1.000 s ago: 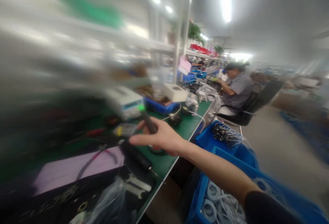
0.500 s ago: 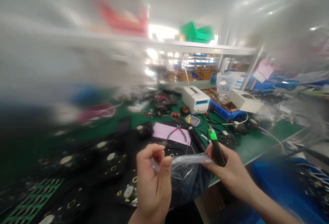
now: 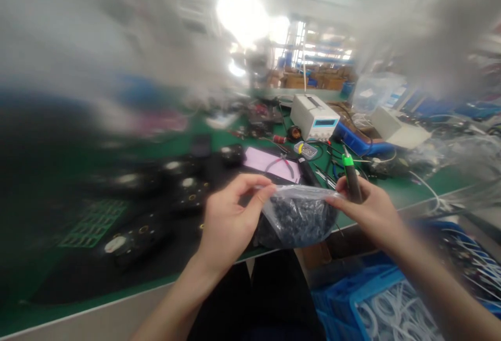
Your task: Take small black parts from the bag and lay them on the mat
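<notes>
A clear plastic bag (image 3: 303, 221) full of small black parts hangs between my hands at the table's front edge. My left hand (image 3: 237, 213) pinches the left corner of its top edge between thumb and fingers. At the other corner, my right hand (image 3: 362, 200) grips the bag with the thumb and fingertips. The same hand also has a black-handled tool with a green collar (image 3: 352, 178) tucked in it, standing nearly upright with its metal tip up; its exact kind I cannot tell. The bag's top edge is stretched straight.
Beyond the bag lie pliers (image 3: 282, 166) on a pink sheet (image 3: 253, 159). A white power supply (image 3: 314, 117) stands at the back. Black assemblies (image 3: 188, 190) and a green circuit-board panel (image 3: 94, 223) sit on the left. Below right is a blue crate (image 3: 340, 299) with white tubing.
The view has tilted down. My left hand has turned from a raised, curled pose to pinching the bag's corner, and the filled bag shows more plainly. My right hand keeps the tool.
</notes>
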Demonstrator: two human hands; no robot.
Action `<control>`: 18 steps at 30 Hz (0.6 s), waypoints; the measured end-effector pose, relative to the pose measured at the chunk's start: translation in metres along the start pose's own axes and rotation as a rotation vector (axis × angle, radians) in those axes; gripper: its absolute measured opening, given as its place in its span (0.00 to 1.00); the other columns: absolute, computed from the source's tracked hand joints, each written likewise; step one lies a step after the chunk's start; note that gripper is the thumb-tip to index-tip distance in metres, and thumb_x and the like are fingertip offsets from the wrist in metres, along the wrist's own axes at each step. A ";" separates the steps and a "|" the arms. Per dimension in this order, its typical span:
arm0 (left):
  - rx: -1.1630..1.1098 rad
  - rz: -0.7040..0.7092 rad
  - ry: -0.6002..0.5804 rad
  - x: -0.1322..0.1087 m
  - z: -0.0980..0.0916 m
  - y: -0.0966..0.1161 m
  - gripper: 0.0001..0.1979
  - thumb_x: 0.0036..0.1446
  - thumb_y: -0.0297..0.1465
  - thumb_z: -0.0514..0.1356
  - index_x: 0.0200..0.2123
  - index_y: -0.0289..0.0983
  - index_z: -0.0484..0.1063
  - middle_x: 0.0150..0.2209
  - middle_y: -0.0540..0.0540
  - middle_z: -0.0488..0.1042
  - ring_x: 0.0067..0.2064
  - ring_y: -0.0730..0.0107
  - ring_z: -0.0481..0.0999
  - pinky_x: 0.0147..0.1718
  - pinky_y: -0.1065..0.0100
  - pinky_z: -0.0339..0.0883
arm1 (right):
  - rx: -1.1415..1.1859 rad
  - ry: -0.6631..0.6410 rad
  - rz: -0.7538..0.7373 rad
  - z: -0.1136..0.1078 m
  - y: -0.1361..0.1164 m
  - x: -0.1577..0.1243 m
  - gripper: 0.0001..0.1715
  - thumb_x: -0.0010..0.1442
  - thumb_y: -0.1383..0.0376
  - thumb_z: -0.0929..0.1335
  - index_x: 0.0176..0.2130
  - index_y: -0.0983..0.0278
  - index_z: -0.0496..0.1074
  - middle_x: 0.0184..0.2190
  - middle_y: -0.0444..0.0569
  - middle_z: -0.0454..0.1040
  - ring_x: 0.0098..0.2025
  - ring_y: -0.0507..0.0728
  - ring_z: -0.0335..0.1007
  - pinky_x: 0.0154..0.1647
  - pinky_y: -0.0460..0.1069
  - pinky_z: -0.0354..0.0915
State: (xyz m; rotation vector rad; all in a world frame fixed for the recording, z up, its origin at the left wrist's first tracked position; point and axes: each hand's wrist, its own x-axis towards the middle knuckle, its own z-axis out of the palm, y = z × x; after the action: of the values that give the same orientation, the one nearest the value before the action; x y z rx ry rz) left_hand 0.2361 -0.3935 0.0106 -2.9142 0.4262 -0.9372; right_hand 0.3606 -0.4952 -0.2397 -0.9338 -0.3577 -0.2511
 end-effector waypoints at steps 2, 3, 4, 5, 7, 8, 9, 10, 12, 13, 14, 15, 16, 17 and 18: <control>0.071 0.072 -0.006 0.004 -0.004 0.007 0.01 0.67 0.37 0.68 0.41 0.52 0.81 0.39 0.68 0.82 0.40 0.85 0.81 0.43 0.81 0.69 | -0.038 -0.007 -0.004 -0.006 -0.003 0.000 0.30 0.55 0.44 0.80 0.42 0.63 0.75 0.36 0.44 0.74 0.37 0.53 0.70 0.38 0.48 0.63; 0.115 0.121 -0.004 0.006 -0.005 0.010 0.01 0.68 0.36 0.68 0.41 0.52 0.81 0.39 0.68 0.82 0.40 0.86 0.80 0.43 0.81 0.68 | -0.069 -0.019 -0.010 -0.009 -0.006 0.000 0.30 0.55 0.43 0.79 0.42 0.63 0.75 0.36 0.44 0.74 0.36 0.54 0.70 0.38 0.48 0.63; 0.152 0.164 0.002 0.008 -0.005 0.013 0.01 0.68 0.36 0.67 0.41 0.51 0.81 0.38 0.68 0.81 0.39 0.86 0.80 0.43 0.81 0.68 | -0.099 -0.029 -0.017 -0.013 -0.010 -0.001 0.30 0.55 0.43 0.79 0.42 0.63 0.76 0.36 0.44 0.75 0.36 0.54 0.71 0.38 0.48 0.64; 0.173 0.190 0.005 0.010 -0.004 0.015 0.01 0.69 0.36 0.67 0.41 0.49 0.80 0.38 0.67 0.81 0.38 0.86 0.80 0.43 0.80 0.68 | -0.121 -0.041 -0.019 -0.016 -0.014 -0.002 0.30 0.55 0.43 0.79 0.42 0.63 0.76 0.36 0.45 0.76 0.36 0.55 0.71 0.37 0.49 0.64; 0.147 0.184 0.004 0.014 -0.001 0.015 0.03 0.70 0.36 0.65 0.41 0.47 0.80 0.37 0.65 0.82 0.38 0.84 0.80 0.42 0.78 0.69 | -0.134 -0.060 -0.008 -0.022 -0.021 -0.001 0.30 0.54 0.43 0.80 0.41 0.62 0.77 0.35 0.46 0.77 0.36 0.56 0.72 0.38 0.50 0.64; 0.096 0.155 -0.001 0.015 0.001 0.014 0.04 0.70 0.36 0.64 0.41 0.46 0.79 0.37 0.63 0.82 0.38 0.82 0.81 0.42 0.77 0.70 | -0.133 -0.066 0.007 -0.024 -0.022 0.000 0.29 0.53 0.43 0.80 0.41 0.62 0.78 0.35 0.46 0.78 0.37 0.57 0.73 0.39 0.50 0.64; 0.036 0.116 -0.022 0.017 0.004 0.012 0.05 0.71 0.37 0.64 0.41 0.45 0.79 0.36 0.62 0.82 0.38 0.80 0.81 0.41 0.77 0.71 | -0.131 -0.066 0.019 -0.025 -0.023 0.002 0.29 0.53 0.43 0.80 0.42 0.62 0.78 0.36 0.46 0.78 0.38 0.58 0.73 0.40 0.51 0.64; -0.023 0.078 -0.051 0.019 0.005 0.009 0.06 0.71 0.38 0.64 0.41 0.44 0.79 0.37 0.60 0.82 0.38 0.78 0.81 0.41 0.76 0.72 | -0.133 -0.064 0.028 -0.026 -0.022 0.004 0.29 0.54 0.43 0.79 0.42 0.62 0.79 0.36 0.46 0.79 0.38 0.58 0.73 0.41 0.51 0.63; -0.089 0.039 -0.105 0.022 0.006 0.005 0.07 0.70 0.39 0.65 0.41 0.45 0.80 0.37 0.59 0.82 0.39 0.77 0.82 0.41 0.76 0.73 | -0.152 -0.061 0.037 -0.026 -0.019 0.009 0.29 0.54 0.42 0.79 0.42 0.62 0.79 0.37 0.46 0.79 0.40 0.59 0.74 0.42 0.52 0.64; -0.089 0.040 -0.120 0.023 0.006 0.003 0.06 0.69 0.39 0.65 0.42 0.45 0.81 0.38 0.59 0.82 0.39 0.77 0.81 0.41 0.76 0.72 | -0.167 -0.064 0.025 -0.027 -0.017 0.010 0.30 0.55 0.42 0.78 0.43 0.62 0.79 0.37 0.46 0.79 0.40 0.59 0.74 0.42 0.53 0.64; -0.068 0.061 -0.123 0.024 0.004 0.002 0.05 0.69 0.38 0.66 0.42 0.45 0.82 0.38 0.59 0.82 0.39 0.77 0.81 0.41 0.77 0.72 | -0.193 -0.060 -0.010 -0.028 -0.016 0.010 0.30 0.57 0.42 0.78 0.45 0.62 0.79 0.38 0.47 0.79 0.40 0.60 0.75 0.42 0.53 0.65; -0.038 0.095 -0.114 0.025 0.002 0.002 0.04 0.68 0.37 0.67 0.42 0.46 0.83 0.39 0.59 0.82 0.39 0.78 0.81 0.41 0.78 0.72 | -0.238 -0.042 -0.074 -0.029 -0.016 0.009 0.30 0.59 0.42 0.77 0.47 0.62 0.79 0.41 0.48 0.80 0.41 0.60 0.75 0.42 0.54 0.66; -0.004 0.134 -0.099 0.025 0.000 0.003 0.04 0.67 0.35 0.68 0.42 0.45 0.84 0.39 0.58 0.82 0.39 0.78 0.80 0.41 0.79 0.72 | -0.300 -0.006 -0.157 -0.031 -0.018 0.006 0.29 0.61 0.42 0.76 0.49 0.61 0.79 0.44 0.48 0.80 0.44 0.61 0.75 0.43 0.54 0.66; 0.024 0.165 -0.085 0.026 -0.002 0.004 0.03 0.67 0.34 0.68 0.41 0.45 0.84 0.39 0.58 0.82 0.39 0.79 0.80 0.41 0.80 0.72 | -0.366 0.041 -0.248 -0.034 -0.021 0.001 0.28 0.63 0.44 0.75 0.53 0.59 0.79 0.47 0.48 0.79 0.47 0.61 0.75 0.46 0.54 0.67; 0.038 0.179 -0.077 0.026 -0.004 0.005 0.03 0.66 0.34 0.68 0.41 0.44 0.84 0.39 0.58 0.82 0.38 0.79 0.80 0.40 0.80 0.73 | -0.417 0.090 -0.324 -0.036 -0.026 -0.004 0.26 0.64 0.45 0.75 0.55 0.56 0.79 0.50 0.47 0.79 0.50 0.61 0.75 0.48 0.54 0.68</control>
State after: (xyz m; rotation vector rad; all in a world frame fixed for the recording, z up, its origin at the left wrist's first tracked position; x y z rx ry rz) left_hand 0.2530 -0.4058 0.0280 -2.8093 0.6440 -0.7965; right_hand 0.3541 -0.5391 -0.2420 -1.2678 -0.3799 -0.6810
